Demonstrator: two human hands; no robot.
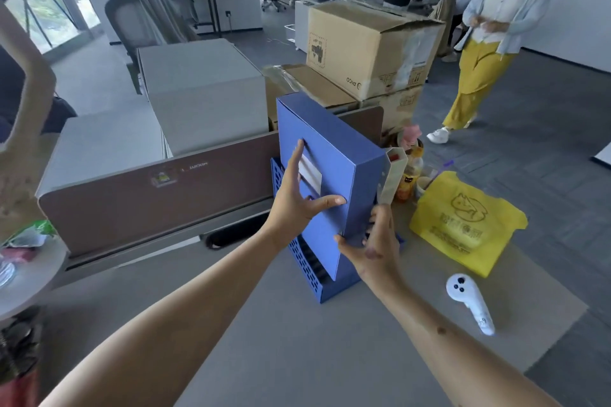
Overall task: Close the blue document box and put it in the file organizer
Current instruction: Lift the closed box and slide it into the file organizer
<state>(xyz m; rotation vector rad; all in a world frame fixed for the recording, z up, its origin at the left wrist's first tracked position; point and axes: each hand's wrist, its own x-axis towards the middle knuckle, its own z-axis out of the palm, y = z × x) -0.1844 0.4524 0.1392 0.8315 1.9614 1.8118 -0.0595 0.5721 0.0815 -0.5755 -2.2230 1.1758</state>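
Observation:
The blue document box stands upright and shut, tilted a little, its lower end inside the blue perforated file organizer on the grey desk. A white label sits on the box's spine. My left hand lies flat against the spine, fingers spread, thumb on the finger hole. My right hand grips the box's lower right corner, fingers around the side. The organizer's far part is hidden behind the box and my hands.
A white controller lies on the desk at the right, a yellow bag beyond it. Bottles stand right behind the box. A brown desk divider runs along the back; cardboard boxes are stacked behind. A person walks at the right.

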